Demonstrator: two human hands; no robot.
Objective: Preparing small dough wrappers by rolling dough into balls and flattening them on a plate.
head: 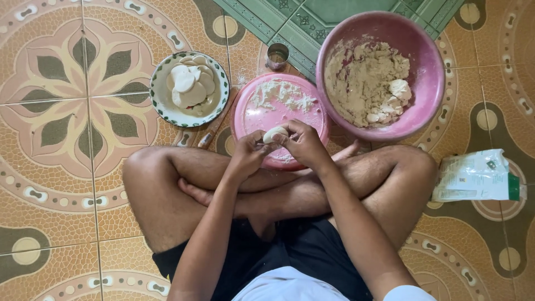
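I sit cross-legged on a tiled floor. My left hand (248,150) and my right hand (301,140) together pinch a small pale piece of dough (274,134) just above the near edge of a round pink board (251,114) dusted with flour. A large pink bowl (429,61) at the upper right holds a crumbly beige filling and a lump of white dough. A patterned plate (163,108) to the left carries several flat round dough discs.
A small metal cup (277,56) stands behind the pink board. A wooden rolling pin (214,125) lies between plate and board. A white and green bag (476,177) lies by my right knee.
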